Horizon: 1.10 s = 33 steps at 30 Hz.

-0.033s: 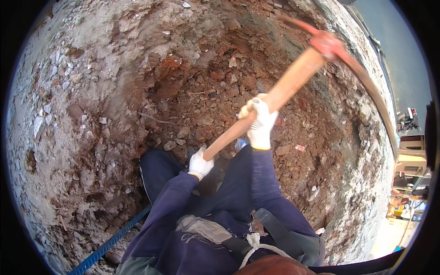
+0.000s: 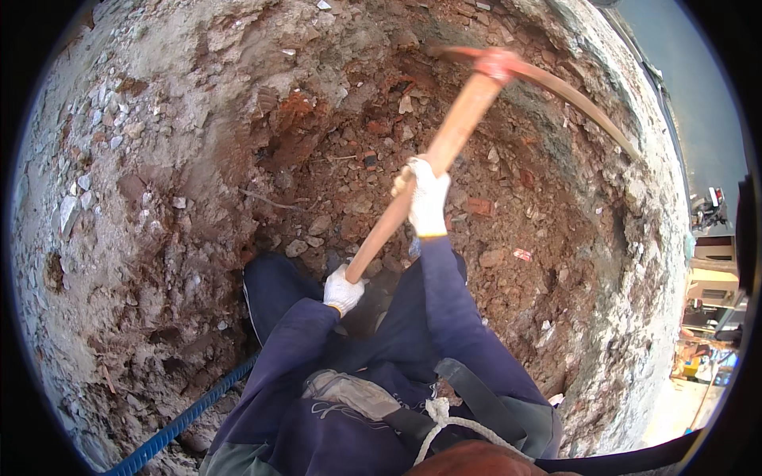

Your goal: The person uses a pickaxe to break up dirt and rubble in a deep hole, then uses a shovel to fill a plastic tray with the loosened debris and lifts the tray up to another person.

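Observation:
A pickaxe [image 2: 464,119] with a wooden handle and a red head is slanted across the pit, head up and to the right. Its long, curved tine reaches toward the right-hand wall, and the shorter end points left. In a white knit glove, my left hand [image 2: 344,290] is closed round the butt of the handle, above my knees. My right hand [image 2: 429,200], gloved the same way, wraps the handle about midway up. The head is a little blurred and held above the broken soil [image 2: 349,190]; I cannot tell whether it touches the far wall.
Rough earth walls [image 2: 151,238] with embedded stones curve around me. A blue ribbed bar [image 2: 186,416] slants in beside my left leg. Brick pieces [image 2: 479,206] and loose stones lie on the pit floor. A white rope [image 2: 437,409] is knotted near my waist. Beyond the right rim stands a motorbike [image 2: 706,208].
The pickaxe head has swung left and slightly down toward the pit's far side. My right hand moved left and a little up with the handle; my left hand barely shifted.

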Available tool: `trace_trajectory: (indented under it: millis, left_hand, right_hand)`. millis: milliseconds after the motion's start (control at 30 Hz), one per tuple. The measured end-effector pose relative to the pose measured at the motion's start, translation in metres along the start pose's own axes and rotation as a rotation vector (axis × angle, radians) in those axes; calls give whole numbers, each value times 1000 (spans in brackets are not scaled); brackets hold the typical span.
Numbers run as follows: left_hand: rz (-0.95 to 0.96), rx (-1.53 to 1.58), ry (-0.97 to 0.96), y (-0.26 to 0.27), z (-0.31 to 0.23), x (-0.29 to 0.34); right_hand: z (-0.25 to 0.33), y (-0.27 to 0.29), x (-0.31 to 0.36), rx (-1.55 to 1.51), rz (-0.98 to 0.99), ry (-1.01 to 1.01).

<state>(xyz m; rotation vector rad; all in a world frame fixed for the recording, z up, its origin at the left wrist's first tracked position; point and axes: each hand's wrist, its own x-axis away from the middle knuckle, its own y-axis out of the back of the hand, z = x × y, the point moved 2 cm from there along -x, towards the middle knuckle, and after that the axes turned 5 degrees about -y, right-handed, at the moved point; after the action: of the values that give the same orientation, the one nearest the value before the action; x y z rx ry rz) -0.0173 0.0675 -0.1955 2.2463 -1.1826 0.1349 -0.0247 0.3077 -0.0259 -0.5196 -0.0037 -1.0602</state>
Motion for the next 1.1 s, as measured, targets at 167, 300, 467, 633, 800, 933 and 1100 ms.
trace_trajectory:
  millis: [167, 300, 467, 633, 800, 933, 1100]
  left_hand:
    - [76, 6, 347, -15, 17, 71]
    - [100, -79, 204, -30, 33, 83]
    - [-1, -8, -63, -27, -12, 60]
    - [-120, 52, -300, -11, -89, -7]
    - [-33, -27, 0, -6, -39, -10]
    - [-88, -86, 178, -8, 65, 38]
    - [99, -119, 219, -7, -42, 94]
  right_hand:
    - [-119, 44, -32, 35, -128, -412]
    - [-89, 53, 3, 25, -110, -352]
    - [16, 62, 61, -118, 15, -23]
    - [110, 58, 81, -426, 350, 179]
    - [36, 14, 18, -26, -1, 122]
    - [-80, -2, -42, -22, -21, -358]
    - [-75, 58, -33, -96, -61, -446]
